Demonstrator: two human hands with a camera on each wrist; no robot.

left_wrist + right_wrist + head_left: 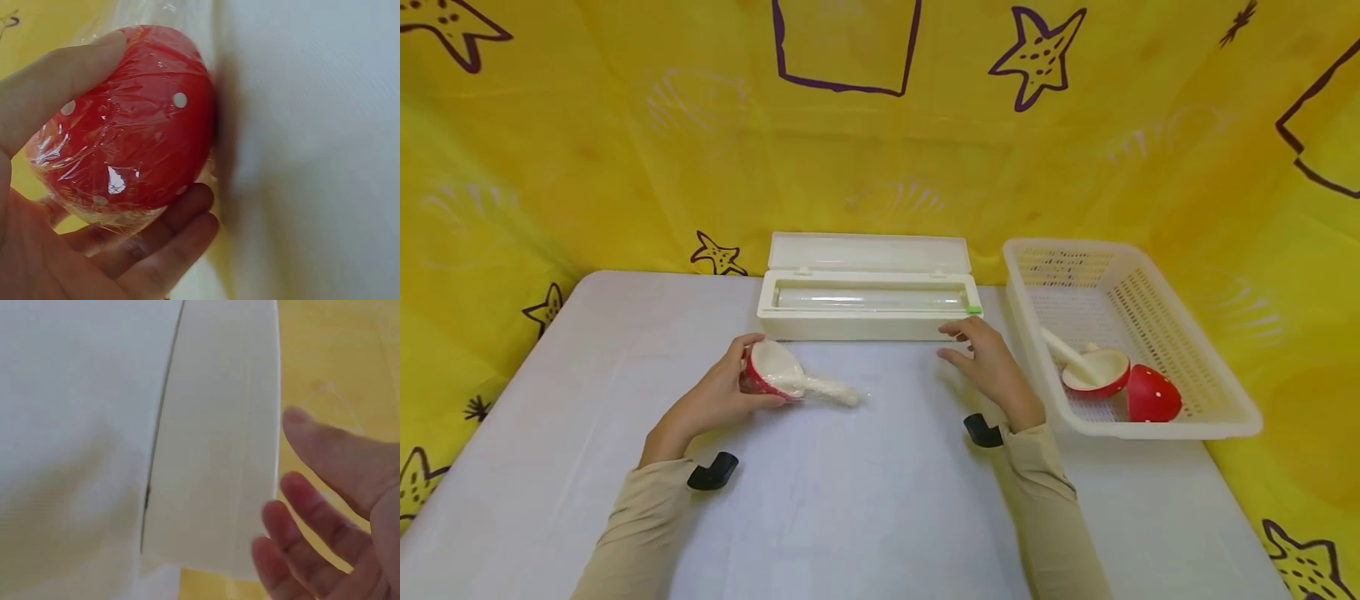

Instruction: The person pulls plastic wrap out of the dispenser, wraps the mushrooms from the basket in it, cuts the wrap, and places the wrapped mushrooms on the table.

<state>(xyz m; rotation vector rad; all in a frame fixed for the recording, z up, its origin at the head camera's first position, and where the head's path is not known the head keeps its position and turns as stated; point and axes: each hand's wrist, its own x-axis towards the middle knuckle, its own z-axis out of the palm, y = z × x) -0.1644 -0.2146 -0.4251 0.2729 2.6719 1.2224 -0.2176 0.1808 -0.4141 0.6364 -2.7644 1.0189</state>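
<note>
My left hand point(727, 393) grips the bowl of a ladle point(775, 367), thumb on one side and fingers on the other. The ladle is red with white dots outside and white inside; clear wrap covers it, glossy and creased in the left wrist view point(144, 119). Its white handle points right, low over the table. My right hand point(988, 362) holds nothing, its fingers relaxed near the front right corner of a white cling film box point(865, 327). The box lid point(868, 252) stands up, and a roll of clear film point(865, 298) lies inside.
On the right stands a white perforated basket point(1157, 429). Inside are an unwrapped red ladle point(1101, 371) with a white handle and a red dotted piece point(1153, 396). A green slider point(973, 309) sits on the box's right end. A yellow patterned cloth point(880, 150) hangs behind the white table point(850, 500).
</note>
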